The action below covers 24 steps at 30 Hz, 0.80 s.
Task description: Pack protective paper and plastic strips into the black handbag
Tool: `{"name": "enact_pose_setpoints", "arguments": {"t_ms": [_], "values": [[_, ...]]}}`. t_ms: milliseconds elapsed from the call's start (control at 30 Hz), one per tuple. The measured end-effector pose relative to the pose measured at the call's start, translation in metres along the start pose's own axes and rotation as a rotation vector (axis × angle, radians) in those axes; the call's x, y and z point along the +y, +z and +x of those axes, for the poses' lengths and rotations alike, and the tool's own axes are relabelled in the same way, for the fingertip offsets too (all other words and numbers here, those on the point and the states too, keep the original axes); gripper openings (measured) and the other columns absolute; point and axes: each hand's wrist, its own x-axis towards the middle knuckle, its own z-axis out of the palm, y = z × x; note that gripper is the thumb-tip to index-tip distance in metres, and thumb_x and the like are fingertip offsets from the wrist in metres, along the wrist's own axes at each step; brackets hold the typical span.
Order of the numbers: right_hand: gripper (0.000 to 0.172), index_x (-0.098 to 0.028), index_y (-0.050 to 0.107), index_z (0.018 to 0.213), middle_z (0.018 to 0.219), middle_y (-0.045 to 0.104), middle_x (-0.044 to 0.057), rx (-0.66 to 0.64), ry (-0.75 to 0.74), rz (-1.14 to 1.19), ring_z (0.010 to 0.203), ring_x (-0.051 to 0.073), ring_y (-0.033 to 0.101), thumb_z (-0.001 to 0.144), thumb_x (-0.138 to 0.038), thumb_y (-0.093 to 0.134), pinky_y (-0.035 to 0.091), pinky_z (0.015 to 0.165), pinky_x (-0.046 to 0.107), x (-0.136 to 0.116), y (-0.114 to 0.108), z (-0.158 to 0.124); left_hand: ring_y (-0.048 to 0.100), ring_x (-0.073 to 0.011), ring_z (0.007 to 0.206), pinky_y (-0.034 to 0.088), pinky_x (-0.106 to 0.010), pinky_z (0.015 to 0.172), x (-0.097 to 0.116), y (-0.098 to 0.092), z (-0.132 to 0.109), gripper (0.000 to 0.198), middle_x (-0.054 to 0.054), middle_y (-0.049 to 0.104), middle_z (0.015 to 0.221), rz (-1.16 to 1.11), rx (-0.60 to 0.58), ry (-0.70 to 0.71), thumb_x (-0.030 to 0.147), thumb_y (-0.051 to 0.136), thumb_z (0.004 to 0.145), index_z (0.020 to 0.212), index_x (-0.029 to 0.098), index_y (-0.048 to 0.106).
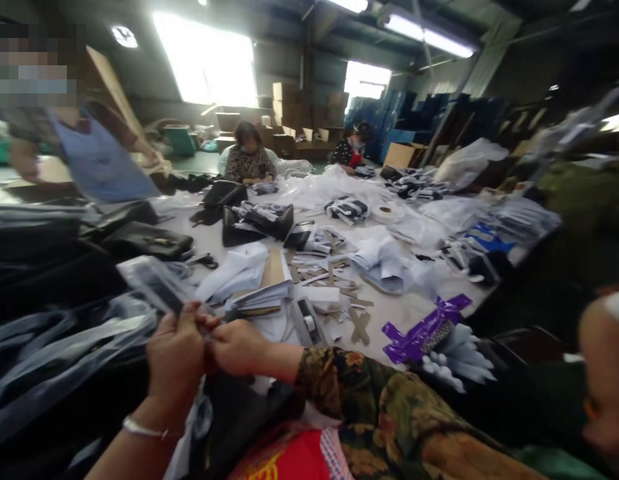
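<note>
Plastic-wrapped strip [157,283]: near left, slanting far and left out of the fingers; its near end seems to be what is being worked, which calls for a firm hold and fine fingertip control.
Left hand [177,343]: wrist raised, fingers closed around the strip's near end.
Right hand [242,347]: meets it from the right, fingers curled; cannot tell what they pinch.
Patterned sleeve [369,393]: forearm across the body.

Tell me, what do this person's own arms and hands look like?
Both the left hand and right hand are gloveless. A thin, pale bangle circles the left wrist, and no sleeve shows on that forearm. The right arm wears a dark sleeve patterned in greens, browns and orange, leaf- or flower-like.
</note>
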Motion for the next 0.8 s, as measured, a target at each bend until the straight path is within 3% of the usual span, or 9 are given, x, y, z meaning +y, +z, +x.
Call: {"name": "enact_pose_setpoints", "arguments": {"t_ms": [100, 167, 333, 433, 700, 800], "values": [[0.044, -0.021, 0.058, 0.057, 0.057, 0.062, 0.002, 0.052, 0.049, 0.132, 0.056, 0.016, 0.057, 0.09, -0.05, 0.058, 0.043, 0.052, 0.027, -0.005, -0.008, -0.014, 0.061, -0.0119, 0.056, 0.051, -0.023, 0.055, -0.002, 0.006, -0.01, 0.027, 0.003, 0.062, 0.066, -0.252, -0.12, -0.092, 0.045, 0.071, 0.083, 0.084, 0.019, 0.062], [0.052, -0.019, 0.06, 0.059, 0.057, 0.064, 0.004, -0.032, 0.112, 0.207, 0.053, 0.016, 0.06, 0.089, -0.062, 0.058, 0.046, 0.052, 0.028, -0.009, -0.01, -0.02, 0.055, -0.009, 0.051, 0.047, -0.021, 0.05, -0.001, 0.005, -0.004, 0.025, 0.005, 0.056, 0.062, -0.389, -0.179, -0.109, 0.041, 0.07, 0.085, 0.083, 0.019, 0.059], [0.061, -0.015, 0.068, 0.089, 0.083, 0.078, 0.011, -0.369, 0.307, 0.415, 0.07, 0.022, 0.073, 0.078, -0.076, 0.066, 0.055, 0.061, 0.03, -0.021, -0.018, -0.037, 0.041, -0.0046, 0.043, 0.033, -0.017, 0.042, 0.007, -0.018, 0.024, 0.013, 0.008, 0.046, 0.06, -0.602, -0.038, -0.154, 0.027, 0.061, 0.093, 0.086, 0.018, 0.054], [0.062, -0.013, 0.071, 0.084, 0.081, 0.078, 0.012, -0.449, 0.275, 0.397, 0.068, 0.02, 0.071, 0.077, -0.074, 0.069, 0.054, 0.063, 0.029, -0.026, -0.018, -0.043, 0.04, -0.004, 0.042, 0.031, -0.016, 0.042, 0.008, -0.024, 0.026, 0.012, 0.008, 0.046, 0.059, -0.564, 0.011, -0.139, 0.025, 0.057, 0.095, 0.085, 0.018, 0.055], [0.05, -0.017, 0.063, 0.066, 0.062, 0.071, 0.007, -0.338, 0.262, 0.472, 0.056, 0.017, 0.066, 0.07, -0.065, 0.076, 0.055, 0.057, 0.029, -0.032, 0.007, -0.03, 0.039, -0.0047, 0.042, 0.031, -0.017, 0.041, -0.01, -0.015, -0.004, 0.015, 0.008, 0.045, 0.057, -0.551, 0.024, -0.128, 0.024, 0.058, 0.095, 0.082, 0.018, 0.055], [0.05, -0.019, 0.06, 0.067, 0.058, 0.069, 0.005, -0.25, 0.268, 0.43, 0.052, 0.018, 0.065, 0.069, -0.067, 0.074, 0.054, 0.052, 0.029, -0.031, 0.012, -0.032, 0.042, -0.0054, 0.044, 0.036, -0.017, 0.043, -0.007, -0.021, -0.009, 0.016, 0.007, 0.047, 0.06, -0.629, -0.041, -0.178, 0.027, 0.06, 0.096, 0.085, 0.018, 0.055]]}}
